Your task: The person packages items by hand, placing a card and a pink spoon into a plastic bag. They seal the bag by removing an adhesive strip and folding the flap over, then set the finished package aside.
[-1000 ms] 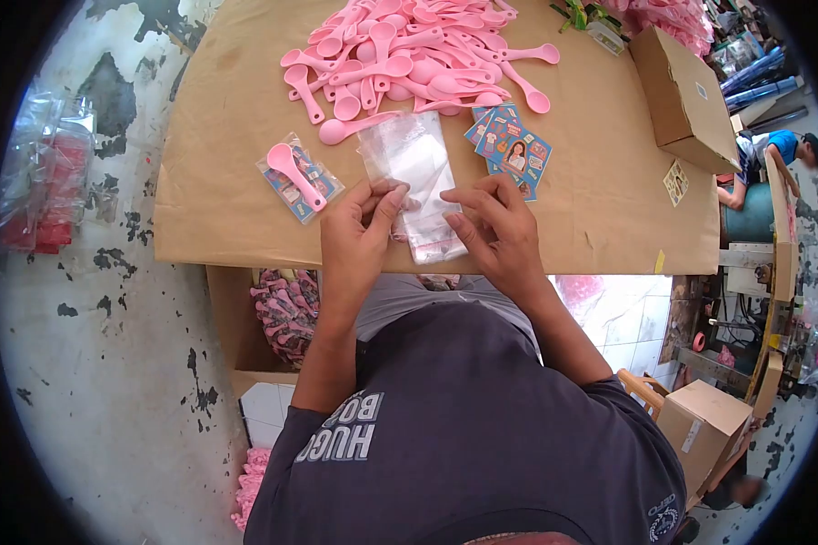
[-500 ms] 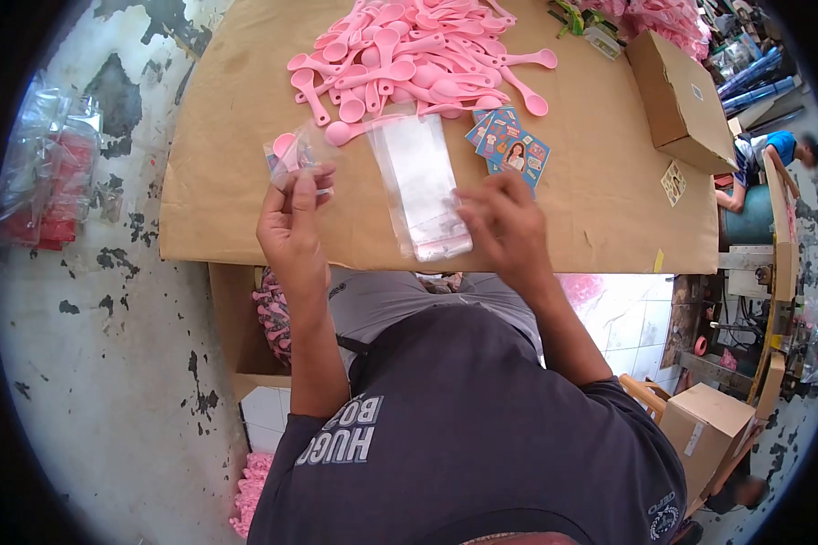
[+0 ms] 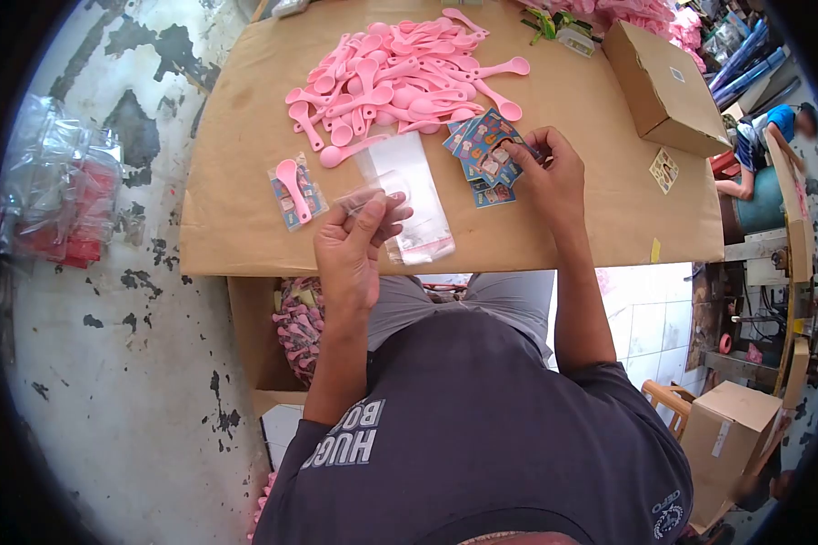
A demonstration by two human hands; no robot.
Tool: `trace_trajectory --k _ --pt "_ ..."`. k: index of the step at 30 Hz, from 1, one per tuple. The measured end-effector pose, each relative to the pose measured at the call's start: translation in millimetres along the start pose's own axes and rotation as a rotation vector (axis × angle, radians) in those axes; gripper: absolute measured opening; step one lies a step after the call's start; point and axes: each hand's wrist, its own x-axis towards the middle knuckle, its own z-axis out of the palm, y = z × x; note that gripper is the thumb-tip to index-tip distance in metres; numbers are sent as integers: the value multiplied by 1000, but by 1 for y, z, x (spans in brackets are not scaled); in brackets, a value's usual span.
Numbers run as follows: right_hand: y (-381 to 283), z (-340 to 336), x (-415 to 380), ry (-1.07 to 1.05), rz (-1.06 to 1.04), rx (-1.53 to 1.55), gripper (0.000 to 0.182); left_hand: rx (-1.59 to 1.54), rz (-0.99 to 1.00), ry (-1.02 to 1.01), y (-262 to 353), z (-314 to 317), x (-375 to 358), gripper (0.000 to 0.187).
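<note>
Between the thumb and fingers of my left hand (image 3: 353, 250) is a clear plastic bag (image 3: 359, 197). It hovers beside the stack of clear bags (image 3: 418, 191) lying on the table. My right hand (image 3: 554, 177) pinches the edge of a blue printed card (image 3: 493, 154) at the fanned pile, and other cards lie under and beside it. To the left of my left hand lies a pink measuring spoon (image 3: 293, 189) on a bagged blue card (image 3: 311, 195). Beyond the hands rises a heap of pink measuring spoons (image 3: 391, 82).
Brown paper covers the table (image 3: 600, 218). A cardboard box (image 3: 668, 86) stands at the right, near a small sticker sheet (image 3: 663, 171). Below the left table edge, a box holds more bagged spoons (image 3: 300, 327). Another person (image 3: 763, 136) sits at the far right.
The packet and spoon have left my left hand and now lie on the table. That hand has moved right and holds a clear bag. My right hand has gone from the bags to the cards.
</note>
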Motion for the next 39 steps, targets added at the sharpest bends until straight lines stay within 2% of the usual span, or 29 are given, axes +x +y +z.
trace_trajectory --k 2,3,5,6,8,9,11,17,22,25,28,32,34,39 --pt "8 -1 2 103 -175 -70 29 -22 -5 -1 3 11 -3 25" --pt "14 -1 2 110 -179 -62 29 -52 -22 -1 4 15 -4 25" --pt "23 -1 6 318 -468 -158 24 -62 -13 -16 6 18 -6 26" --pt "14 -5 1 325 -478 -155 24 -78 -9 -24 7 20 -6 28" --pt "-16 -15 -23 135 -176 208 25 -99 24 -17 7 25 -7 28" --pt "-23 -17 -34 134 -191 210 25 -119 44 -4 8 27 -8 27" --pt "-31 -20 -54 -172 38 490 24 -136 61 -8 7 30 -8 28" --pt "-52 0 -92 -418 110 670 21 -140 39 -86 -3 35 -14 31" --pt "-55 8 -97 -307 38 719 21 -167 19 -80 -3 39 -19 31" --pt "-54 5 -102 -343 79 660 21 -168 46 -123 -10 34 -17 31" --pt "-53 2 -102 -475 40 519 23 -163 51 -106 -9 40 -20 28" --pt "-55 -5 -101 -511 98 521 20 -104 16 -163 -11 39 -20 27" --pt "-55 -3 -101 -415 101 723 20 -87 14 -174 -15 40 -22 26" --pt "-46 0 -101 -360 122 831 19 -92 45 -189 -20 45 -28 26"
